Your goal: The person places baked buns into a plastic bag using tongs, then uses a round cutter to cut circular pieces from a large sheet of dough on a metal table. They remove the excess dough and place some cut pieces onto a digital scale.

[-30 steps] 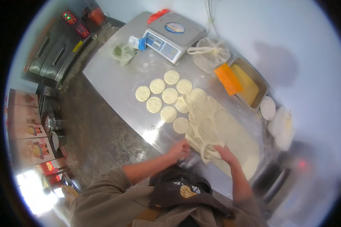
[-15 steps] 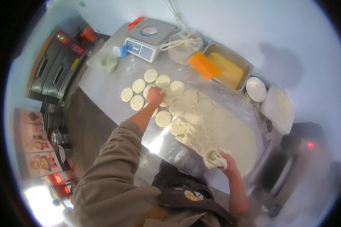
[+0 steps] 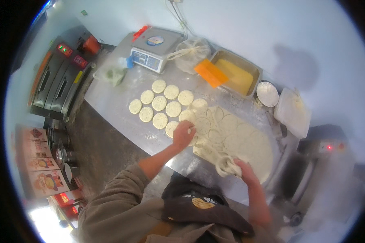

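1. Holding bunched dough trimmings (image 3: 227, 167): right hand (image 3: 245, 170), fingers closed round the bundle, at the near edge of the dough sheet.
2. Left hand (image 3: 183, 133): fingers bent together, little gap, at the left end of the sheet beside the cut rounds. A pale bit shows at the fingertips; can't tell if it's firmly gripped.
3. Dough sheet (image 3: 253, 148): flat on the steel table (image 3: 117, 95), right of the rounds. Circle outlines cut in its left part. Trimming strips run from the right hand's bunch back over it.
4. Dough rounds (image 3: 159, 103): pale, speckled, flat on the table in loose staggered rows, left of the sheet. Left hand partly hides the nearest ones.
5. Far side of table, left to right: scale (image 3: 156, 42), tied clear bag (image 3: 192, 52), metal tray (image 3: 256, 81) with a yellow mass inside, round white dish (image 3: 267, 94), white plastic bag (image 3: 293, 115).
6. Orange scraper (image 3: 211, 73): flat-looking sheet, overlapping the tray's left end in view.
7. Off table: oven (image 3: 54, 83) on the left.
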A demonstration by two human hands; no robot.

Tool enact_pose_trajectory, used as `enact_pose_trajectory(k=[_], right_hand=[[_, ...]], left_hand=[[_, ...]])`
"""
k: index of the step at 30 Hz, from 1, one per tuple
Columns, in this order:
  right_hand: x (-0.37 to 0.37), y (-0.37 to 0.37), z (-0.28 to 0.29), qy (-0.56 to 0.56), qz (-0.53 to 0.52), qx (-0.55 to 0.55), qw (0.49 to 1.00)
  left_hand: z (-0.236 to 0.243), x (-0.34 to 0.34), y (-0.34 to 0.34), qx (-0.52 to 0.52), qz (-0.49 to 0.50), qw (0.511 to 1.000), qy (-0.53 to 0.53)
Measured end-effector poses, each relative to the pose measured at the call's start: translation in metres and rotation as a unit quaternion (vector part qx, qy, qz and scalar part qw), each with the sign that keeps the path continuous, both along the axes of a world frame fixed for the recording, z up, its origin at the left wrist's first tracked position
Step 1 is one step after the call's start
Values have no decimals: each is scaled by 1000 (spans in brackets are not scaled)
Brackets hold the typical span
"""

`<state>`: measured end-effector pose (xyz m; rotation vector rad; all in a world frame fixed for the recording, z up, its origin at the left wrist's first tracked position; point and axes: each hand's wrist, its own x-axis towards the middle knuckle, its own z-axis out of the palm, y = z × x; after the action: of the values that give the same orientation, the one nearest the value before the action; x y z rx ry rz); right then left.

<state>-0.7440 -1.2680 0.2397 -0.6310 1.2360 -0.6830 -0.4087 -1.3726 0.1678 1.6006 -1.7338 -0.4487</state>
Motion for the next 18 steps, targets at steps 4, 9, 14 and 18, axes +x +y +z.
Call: enact_pose_trajectory(k=[4, 9, 14, 18], right_hand=[[58, -48, -3, 206, 162, -144, 954], [96, -82, 14, 376, 237, -223, 868], [94, -75, 7, 189, 283, -309, 888], [82, -54, -18, 95, 326, -229, 912]], left_hand=[[29, -40, 41, 105, 1, 986, 126], [58, -57, 71, 140, -27, 968, 205], [93, -61, 75, 157, -72, 942, 290], [111, -63, 83, 207, -191, 940, 193]])
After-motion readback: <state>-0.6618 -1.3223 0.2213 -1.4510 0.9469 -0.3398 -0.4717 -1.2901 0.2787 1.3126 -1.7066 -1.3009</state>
